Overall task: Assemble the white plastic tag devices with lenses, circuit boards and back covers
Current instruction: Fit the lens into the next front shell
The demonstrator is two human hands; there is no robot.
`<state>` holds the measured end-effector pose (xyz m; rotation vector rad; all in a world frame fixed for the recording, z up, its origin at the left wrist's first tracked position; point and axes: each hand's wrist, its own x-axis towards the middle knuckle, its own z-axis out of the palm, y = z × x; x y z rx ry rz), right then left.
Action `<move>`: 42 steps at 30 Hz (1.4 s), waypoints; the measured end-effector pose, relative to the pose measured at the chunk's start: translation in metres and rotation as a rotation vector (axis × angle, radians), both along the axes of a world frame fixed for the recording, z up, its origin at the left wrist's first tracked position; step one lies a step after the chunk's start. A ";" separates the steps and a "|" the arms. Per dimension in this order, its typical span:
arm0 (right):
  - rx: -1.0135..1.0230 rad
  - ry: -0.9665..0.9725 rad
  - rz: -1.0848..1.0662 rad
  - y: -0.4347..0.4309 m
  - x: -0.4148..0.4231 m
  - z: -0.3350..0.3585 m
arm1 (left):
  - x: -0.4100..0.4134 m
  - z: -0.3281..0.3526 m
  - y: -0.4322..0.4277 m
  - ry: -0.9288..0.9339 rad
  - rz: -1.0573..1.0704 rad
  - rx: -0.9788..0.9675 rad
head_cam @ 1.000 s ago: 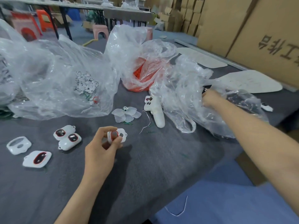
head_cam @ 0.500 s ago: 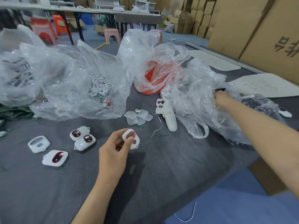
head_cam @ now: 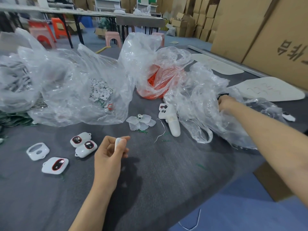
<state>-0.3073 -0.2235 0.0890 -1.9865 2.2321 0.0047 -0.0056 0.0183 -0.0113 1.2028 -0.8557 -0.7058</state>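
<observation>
My left hand [head_cam: 110,152] pinches a white tag shell [head_cam: 118,144] edge-on above the grey table. My right hand [head_cam: 225,102] reaches into a clear plastic bag [head_cam: 203,104] at the right; its fingers are hidden among dark parts and film. Left of my left hand lie two white tags with dark red-rimmed lenses [head_cam: 83,144], a third larger one [head_cam: 55,165] and a lensless white shell [head_cam: 38,151]. A small pile of clear lenses [head_cam: 140,121] lies in the middle.
A white controller-shaped part [head_cam: 170,119] lies beside the right bag. Behind stand a bag of orange parts [head_cam: 158,84], a bag of small white discs [head_cam: 100,89] and more bags at left. White sheets [head_cam: 270,89] and cardboard boxes [head_cam: 260,30] stand at right. The table edge [head_cam: 216,185] runs diagonally.
My left hand has turned the tag so that its edge faces me instead of its lens side. My right hand stays in the bag. The view has shifted slightly.
</observation>
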 end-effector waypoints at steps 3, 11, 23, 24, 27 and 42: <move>-0.216 -0.191 -0.057 0.000 0.003 -0.005 | 0.004 -0.004 -0.001 0.002 0.018 0.028; -0.427 -1.828 0.093 0.105 0.093 0.018 | -0.001 -0.002 -0.001 0.136 -0.080 -0.018; 0.182 -1.808 0.185 0.184 0.195 -0.073 | -0.006 0.010 0.008 0.066 0.012 0.011; 0.183 -1.806 0.178 0.184 0.194 -0.073 | -0.006 0.010 0.009 0.067 0.010 0.014; 0.197 -1.816 0.172 0.184 0.193 -0.074 | -0.005 0.010 0.008 0.066 0.018 0.013; 0.107 -1.758 0.249 0.183 0.193 -0.079 | -0.006 0.011 0.007 0.128 0.041 0.039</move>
